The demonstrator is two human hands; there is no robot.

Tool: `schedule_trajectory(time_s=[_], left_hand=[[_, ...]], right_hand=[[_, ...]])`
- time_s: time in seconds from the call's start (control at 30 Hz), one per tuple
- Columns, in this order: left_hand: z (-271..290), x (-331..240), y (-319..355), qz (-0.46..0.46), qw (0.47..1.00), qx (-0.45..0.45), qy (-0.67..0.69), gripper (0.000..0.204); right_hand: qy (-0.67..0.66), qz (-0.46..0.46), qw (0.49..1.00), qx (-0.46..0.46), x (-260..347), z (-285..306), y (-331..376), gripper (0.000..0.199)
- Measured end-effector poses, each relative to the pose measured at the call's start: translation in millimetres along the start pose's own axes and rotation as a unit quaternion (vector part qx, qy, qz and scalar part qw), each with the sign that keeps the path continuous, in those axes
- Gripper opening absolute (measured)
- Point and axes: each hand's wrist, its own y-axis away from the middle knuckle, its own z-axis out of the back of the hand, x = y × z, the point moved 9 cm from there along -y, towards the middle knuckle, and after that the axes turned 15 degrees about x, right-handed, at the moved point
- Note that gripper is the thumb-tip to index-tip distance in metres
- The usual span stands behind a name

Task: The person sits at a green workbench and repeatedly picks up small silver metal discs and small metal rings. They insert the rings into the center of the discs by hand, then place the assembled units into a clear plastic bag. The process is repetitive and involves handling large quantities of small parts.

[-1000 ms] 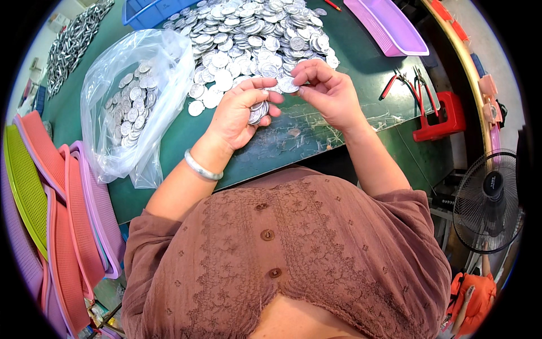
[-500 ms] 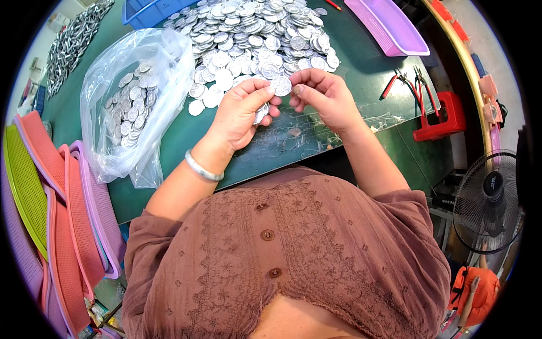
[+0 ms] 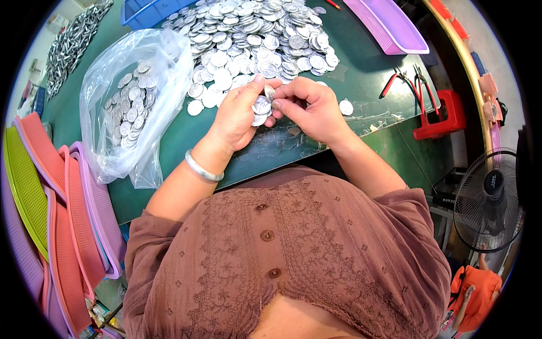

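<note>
**Handling the Metal Discs**

The green table (image 3: 339,68) carries a large heap of metal discs (image 3: 259,28). These appear rigid, smooth and slippery.

The left hand (image 3: 237,116) cups a small stack (image 3: 261,107). The right hand (image 3: 313,107), touching it, pinches 1 disc (image 3: 270,92) by its rim, likely the surest hold.

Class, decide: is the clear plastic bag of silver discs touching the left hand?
Apart: the head view shows bare green table between clear plastic bag and left hand.

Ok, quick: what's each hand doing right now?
Left hand: closed on a stack of silver discs.
Right hand: fingertips pinching the stack's top disc.
</note>
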Motion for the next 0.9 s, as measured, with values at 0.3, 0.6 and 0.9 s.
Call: schedule_trajectory(time_s=[0.3,0.6,0.9], left_hand=[[-8.0,6.2,-0.8,0.046,0.995,0.069,0.051,0.05],[-11.0,7.4,0.9,0.053,0.995,0.08,0.04,0.055],[-8.9,5.7,0.4,0.026,0.997,0.07,-0.004,0.064]], right_hand=[[0.096,-0.044,0.992,-0.071,-7.6,37.0,1.3,0.013],[0.06,-0.051,0.995,-0.065,-8.3,35.7,1.5,0.014],[0.189,0.026,0.981,-0.025,19.9,9.9,2.3,0.022]])
